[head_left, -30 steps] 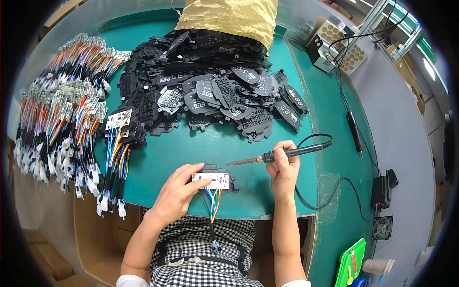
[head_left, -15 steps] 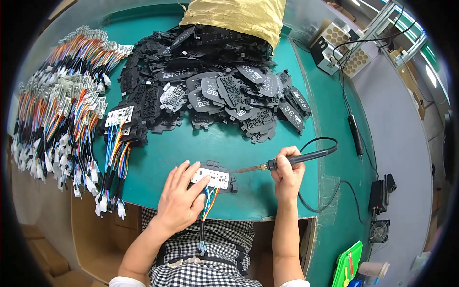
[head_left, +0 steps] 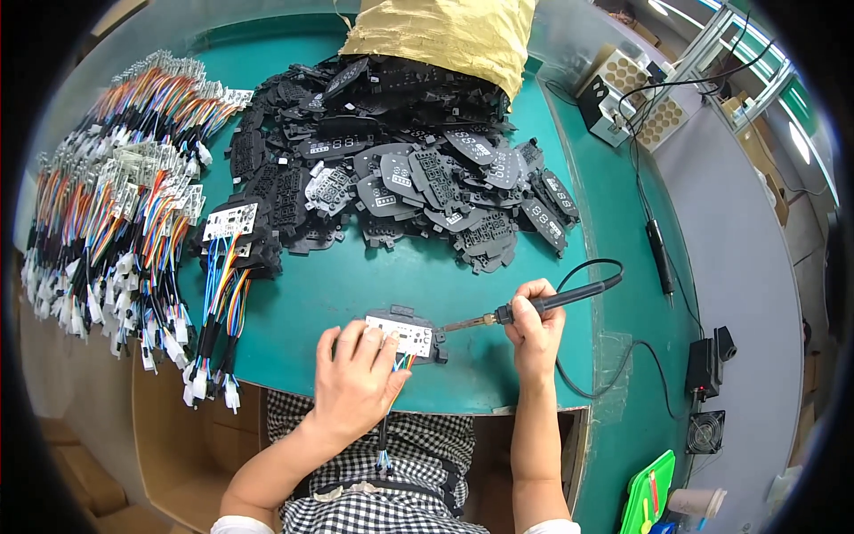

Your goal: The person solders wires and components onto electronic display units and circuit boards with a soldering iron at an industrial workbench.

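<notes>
A white circuit board lies in a dark plastic panel near the table's front edge. My left hand bends its fingers over the board's left part and holds it down, the thumb by the coloured wires. These wires hang over the edge toward my lap, partly hidden by that hand. Closed around a soldering iron, my right hand points it leftward. The iron's tip is at the board's right end; whether it touches, I cannot tell.
Dark display panels heap up at the back below a yellow sack. Wired boards fill the left side, beside a stack topped with a board. A second handheld tool, a small fan and a green tray are at right.
My left hand has shifted slightly right and down, its fingers more bent over the board. The iron's tip has come down to the board's right end.
</notes>
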Tool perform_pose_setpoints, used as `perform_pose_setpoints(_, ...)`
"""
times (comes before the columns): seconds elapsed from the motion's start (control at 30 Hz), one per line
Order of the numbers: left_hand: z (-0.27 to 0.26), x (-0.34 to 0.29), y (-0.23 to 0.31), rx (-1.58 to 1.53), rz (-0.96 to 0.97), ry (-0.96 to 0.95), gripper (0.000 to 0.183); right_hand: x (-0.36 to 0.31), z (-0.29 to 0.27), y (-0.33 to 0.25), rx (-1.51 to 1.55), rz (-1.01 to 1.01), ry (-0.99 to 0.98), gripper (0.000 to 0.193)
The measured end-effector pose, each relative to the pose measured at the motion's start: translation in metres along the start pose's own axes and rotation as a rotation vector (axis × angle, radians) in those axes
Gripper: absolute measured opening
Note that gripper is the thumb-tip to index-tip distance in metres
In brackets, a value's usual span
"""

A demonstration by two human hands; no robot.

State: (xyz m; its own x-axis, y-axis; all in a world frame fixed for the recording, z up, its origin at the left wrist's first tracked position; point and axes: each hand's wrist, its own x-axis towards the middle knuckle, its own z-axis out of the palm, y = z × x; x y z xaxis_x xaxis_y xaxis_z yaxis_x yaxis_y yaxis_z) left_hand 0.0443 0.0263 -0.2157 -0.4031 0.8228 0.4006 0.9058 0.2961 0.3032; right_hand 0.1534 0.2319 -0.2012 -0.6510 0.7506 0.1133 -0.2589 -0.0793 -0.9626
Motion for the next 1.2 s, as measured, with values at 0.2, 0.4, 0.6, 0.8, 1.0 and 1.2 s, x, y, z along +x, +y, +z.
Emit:
perform_pose_setpoints(0.2, 0.002, -0.002, 0.009, 0.123, 0.036, -0.046, 0.063, 0.0, -0.002, -0.002, -0.005, 0.03, 0.018, 0.013)
perform_pose_setpoints(0.4, -0.004, -0.004, 0.015, 0.046, -0.003, -0.122, 0.082, -0.002, -0.005, -0.002, -0.134, 0.034, 0.016, 0.017)
perform_pose_setpoints(0.6, 0.014, -0.009, 0.016, 0.091, -0.012, -0.141, 0.083, -0.004, -0.002, 0.003, -0.203, -0.002, -0.048, 0.017)
perform_pose_setpoints(0.8, 0.019, -0.011, 0.015, 0.049, -0.045, -0.071, 0.059, -0.006, 0.002, 0.004, -0.287, -0.039, -0.072, 0.016)
perform_pose_setpoints(1.0, 0.021, -0.011, 0.013, 0.067, -0.029, -0.053, 0.059, -0.006, 0.004, 0.004, -0.265, -0.005, -0.083, 0.017)
perform_pose_setpoints(1.2, 0.02, -0.01, 0.014, 0.057, -0.041, -0.055, 0.059, -0.006, 0.004, 0.006, -0.294, -0.008, -0.096, 0.017)
